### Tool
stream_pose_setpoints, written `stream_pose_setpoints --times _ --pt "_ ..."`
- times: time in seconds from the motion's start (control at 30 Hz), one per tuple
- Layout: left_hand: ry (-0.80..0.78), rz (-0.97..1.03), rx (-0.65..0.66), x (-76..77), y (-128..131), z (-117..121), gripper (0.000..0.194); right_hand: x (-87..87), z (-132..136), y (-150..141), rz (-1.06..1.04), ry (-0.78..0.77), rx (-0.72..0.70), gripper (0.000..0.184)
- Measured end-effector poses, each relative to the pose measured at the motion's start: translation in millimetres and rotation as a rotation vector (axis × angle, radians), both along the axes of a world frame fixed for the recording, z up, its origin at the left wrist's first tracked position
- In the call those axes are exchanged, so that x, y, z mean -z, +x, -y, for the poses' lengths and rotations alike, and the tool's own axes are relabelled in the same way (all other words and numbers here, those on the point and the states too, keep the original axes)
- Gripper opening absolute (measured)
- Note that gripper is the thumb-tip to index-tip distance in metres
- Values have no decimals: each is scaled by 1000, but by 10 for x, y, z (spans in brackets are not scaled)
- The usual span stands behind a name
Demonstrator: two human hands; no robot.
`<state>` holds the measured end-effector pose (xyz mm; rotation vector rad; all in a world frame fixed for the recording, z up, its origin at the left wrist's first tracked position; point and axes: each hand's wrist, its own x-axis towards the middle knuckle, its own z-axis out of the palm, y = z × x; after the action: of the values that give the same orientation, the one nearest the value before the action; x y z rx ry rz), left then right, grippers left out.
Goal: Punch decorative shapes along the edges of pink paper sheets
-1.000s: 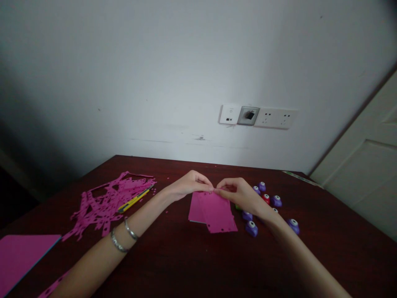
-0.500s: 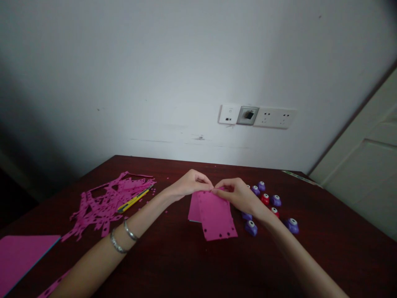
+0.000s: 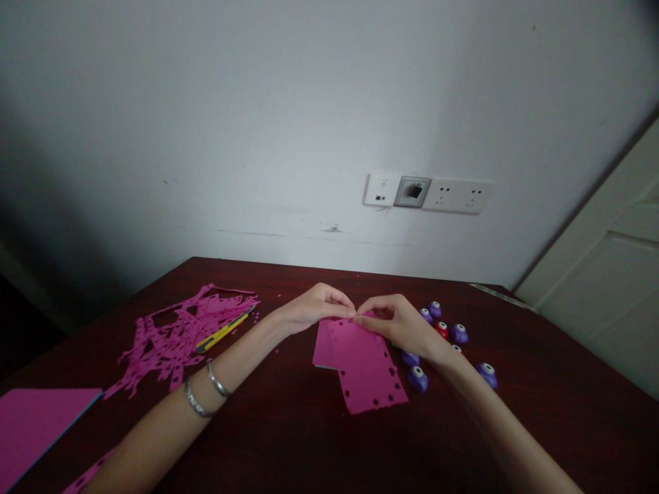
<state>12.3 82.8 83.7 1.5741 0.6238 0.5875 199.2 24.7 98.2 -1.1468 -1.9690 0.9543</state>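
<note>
My left hand [image 3: 314, 307] and my right hand [image 3: 394, 322] meet over the middle of the dark wooden table [image 3: 309, 439]. Both pinch the far edge of a pink foam sheet [image 3: 368, 367] that has small star-shaped holes punched along its edges. The sheet slopes down toward me, its near edge close to the table. A second pink sheet [image 3: 323, 346] lies flat under it. Two silver bangles [image 3: 203, 391] circle my left wrist.
Several purple and red craft punches [image 3: 443, 336] sit just right of my right hand. A pile of pink punched scraps [image 3: 175, 336] with a yellow utility knife [image 3: 221, 333] lies at the left. Another pink sheet [image 3: 36, 422] rests at the near left corner.
The held pink sheet has been drawn out further toward me, so its near punched edge now sits lower and more to the right. Both hands stay pinched at its far edge.
</note>
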Motion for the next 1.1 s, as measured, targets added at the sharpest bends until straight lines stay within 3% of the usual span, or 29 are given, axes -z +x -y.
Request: stream_pose_setpoints --times 0.3,0.53,0.73,0.93,1.1 --pt "-127 -21 22 38 -5 -12 15 16 4 -3 6 12 4 22" --pt "-21 14 -62 -47 -105 -85 24 176 -163 56 -170 20 124 21" --pt "66 -68 -98 55 -117 -173 25 257 -256 79 -266 57 250 21" --pt "96 -47 -213 41 -128 -213 22 204 -258 113 -288 -79 232 33" --pt "80 -41 -263 -8 -183 -252 21 221 -288 159 -198 -65 234 20"
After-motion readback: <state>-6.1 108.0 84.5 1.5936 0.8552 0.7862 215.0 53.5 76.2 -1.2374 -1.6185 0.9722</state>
